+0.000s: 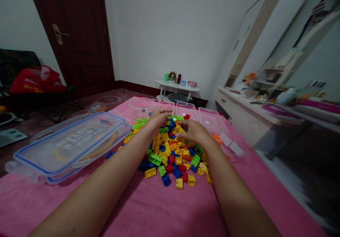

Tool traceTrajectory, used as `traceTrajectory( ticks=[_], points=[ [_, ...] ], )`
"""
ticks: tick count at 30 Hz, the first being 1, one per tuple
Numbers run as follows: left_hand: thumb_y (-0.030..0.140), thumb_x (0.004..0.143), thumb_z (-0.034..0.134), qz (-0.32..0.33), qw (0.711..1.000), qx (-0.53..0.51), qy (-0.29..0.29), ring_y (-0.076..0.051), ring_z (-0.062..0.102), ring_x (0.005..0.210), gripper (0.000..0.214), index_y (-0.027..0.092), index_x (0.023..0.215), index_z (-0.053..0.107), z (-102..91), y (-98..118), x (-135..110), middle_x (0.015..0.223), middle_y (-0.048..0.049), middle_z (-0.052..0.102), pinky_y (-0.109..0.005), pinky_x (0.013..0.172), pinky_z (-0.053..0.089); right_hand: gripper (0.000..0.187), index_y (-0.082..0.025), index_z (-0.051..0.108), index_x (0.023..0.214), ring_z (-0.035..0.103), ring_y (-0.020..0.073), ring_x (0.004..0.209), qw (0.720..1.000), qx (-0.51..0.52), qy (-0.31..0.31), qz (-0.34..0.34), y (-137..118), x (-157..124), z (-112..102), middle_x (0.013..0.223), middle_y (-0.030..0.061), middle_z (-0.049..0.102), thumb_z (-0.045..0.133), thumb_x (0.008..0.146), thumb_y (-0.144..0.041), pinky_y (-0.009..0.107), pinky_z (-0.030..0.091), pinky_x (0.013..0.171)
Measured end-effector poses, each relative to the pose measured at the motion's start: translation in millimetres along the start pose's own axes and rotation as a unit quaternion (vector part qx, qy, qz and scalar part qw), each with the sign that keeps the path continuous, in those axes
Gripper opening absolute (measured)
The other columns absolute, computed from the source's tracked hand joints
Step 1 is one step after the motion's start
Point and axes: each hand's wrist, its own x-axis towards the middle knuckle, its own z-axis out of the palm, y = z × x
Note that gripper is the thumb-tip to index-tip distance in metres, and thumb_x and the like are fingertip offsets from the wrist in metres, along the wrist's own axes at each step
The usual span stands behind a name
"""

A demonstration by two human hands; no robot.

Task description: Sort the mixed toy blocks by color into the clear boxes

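Bricks (170,148) in yellow, green, blue, red and orange lie in a loose heap on the middle of a pink-covered table (170,212), between two bare forearms. The left hand (158,119) is over the far left part of the heap, palm down, its fingers nearly straight, slightly bent and pointing right; its underside is hidden, so I cannot tell whether it touches or holds any brick. The right hand (195,132) is over the right side of the heap, loosely cupped, with a clear gap between thumb and index finger at its left edge. No brick shows in that gap, though the palm is out of sight and contact with the heap cannot be made out. The hands are near each other but apart, with bricks visible between them. Several single bricks lie at the near edge of the heap. Beyond it are a round clear container (142,103) and rectangular clear containers (209,111). Clear lids with blue rims (71,145) lie stacked to the left, and two small white pieces (236,148) lie to the right.
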Motion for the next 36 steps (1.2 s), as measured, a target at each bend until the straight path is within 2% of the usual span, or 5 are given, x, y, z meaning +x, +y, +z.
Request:
traceTrajectory(
  ticks=[8,15,21,27,36],
  points=[
    [0.020,0.066,0.061,0.070,0.992,0.102,-0.009,-0.007,0.050,0.052,0.029,0.012,0.093,0.067,1.7,-7.0,-0.7,0.061,0.0013,0.057,-0.016,0.045,0.034,0.032,-0.024,0.063,0.101,0.062,0.0201,0.078,1.000,-0.025,-0.006,0.013,-3.1,-0.5,3.9,0.089,0.0039,0.069,0.060,0.070,-0.025,0.026,0.041,0.063],
    [0.021,0.067,0.058,0.082,0.986,0.145,-0.016,-0.009,0.051,0.051,0.028,0.012,0.092,0.069,-2.8,-14.5,6.7,0.062,0.0001,0.061,-0.018,0.046,0.036,0.057,-0.021,0.059,0.113,0.061,0.0252,0.092,0.999,-0.005,-0.049,-0.015,0.3,-1.4,6.2,0.104,0.0074,0.067,0.072,0.061,-0.039,0.029,0.043,0.071],
    [0.029,0.064,0.066,0.146,0.844,0.508,-0.093,-0.015,0.058,0.062,0.016,0.018,0.073,0.074,-17.3,-4.2,1.0,0.064,-0.0015,0.066,-0.023,0.059,0.041,0.034,-0.015,0.062,0.084,0.058,0.0157,0.066,0.987,0.163,-0.007,-0.001,20.5,5.3,-6.3,0.074,0.0018,0.065,0.071,0.061,-0.039,0.023,0.041,0.055],
    [0.032,0.057,0.076,0.106,0.733,0.646,-0.183,-0.018,0.063,0.073,0.027,0.024,0.082,0.076,-12.1,12.0,-18.0,0.083,-0.0018,0.072,-0.022,0.059,0.041,0.040,-0.014,0.059,0.084,0.050,0.0093,0.046,0.887,0.383,0.220,0.135,44.7,-1.7,-36.7,0.061,-0.0010,0.059,0.075,0.057,-0.040,0.018,0.037,0.039],
    [0.032,0.060,0.076,0.109,0.718,0.664,-0.178,-0.018,0.063,0.076,0.025,0.024,0.084,0.075,-4.2,4.6,-18.8,0.086,-0.0028,0.072,-0.022,0.060,0.040,0.075,-0.014,0.043,0.129,0.066,0.0179,0.090,0.756,0.532,0.326,0.197,82.3,1.4,-39.3,0.125,0.0173,0.053,0.073,0.060,-0.023,0.025,0.057,0.069]
  ],
)
